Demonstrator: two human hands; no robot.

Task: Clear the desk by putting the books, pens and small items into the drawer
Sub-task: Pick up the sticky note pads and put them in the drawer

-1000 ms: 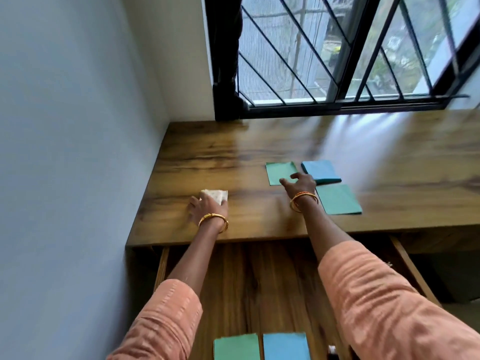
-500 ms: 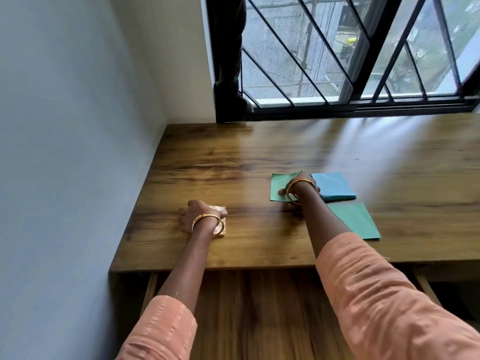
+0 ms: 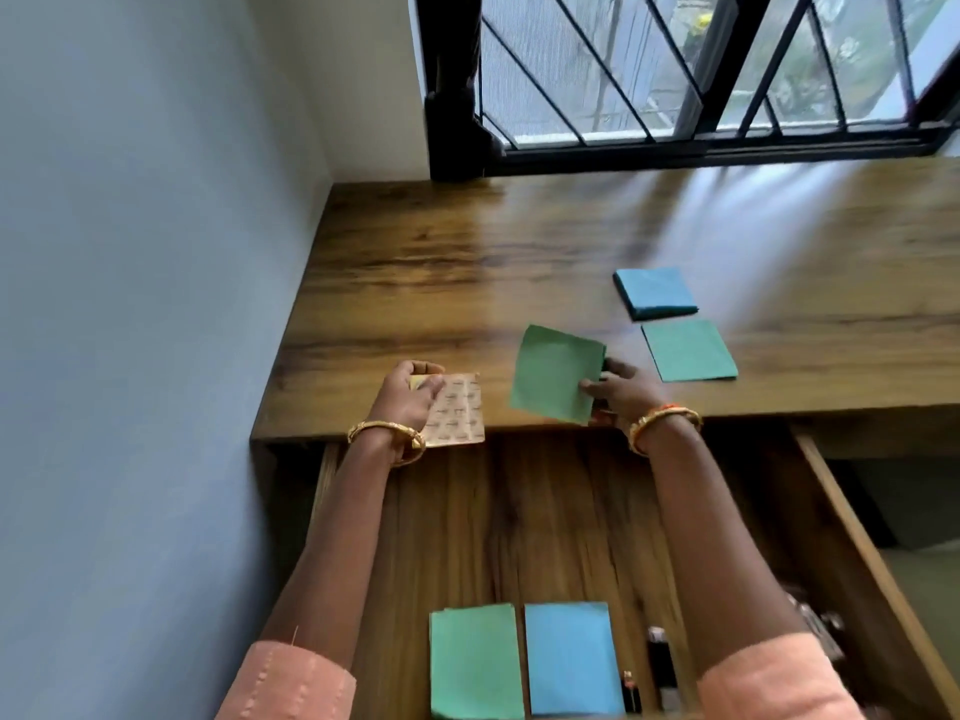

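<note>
Both hands have drawn back from the tabletop [image 3: 467, 262] toward the open drawer [image 3: 519, 511]: left hand [image 3: 410, 394] grips a patterned beige pad [image 3: 457, 413] at the drawer's far-left edge, right hand [image 3: 618, 389] pinches a green pad [image 3: 556, 374] just beyond its far edge.

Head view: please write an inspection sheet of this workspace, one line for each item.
Surface: wooden desk with a glossy top; open drawer below its front edge.
Job's things: blue pad and green pad lie on the desk; green book and blue book lie in the drawer.
Clutter: small dark items in the drawer, too blurred to name.
Grippers: left hand holds a patterned pad; right hand holds a green sheet, lifted and tilted.
Cables: nothing seen.
Surroundings: barred window, pale wall.
</note>
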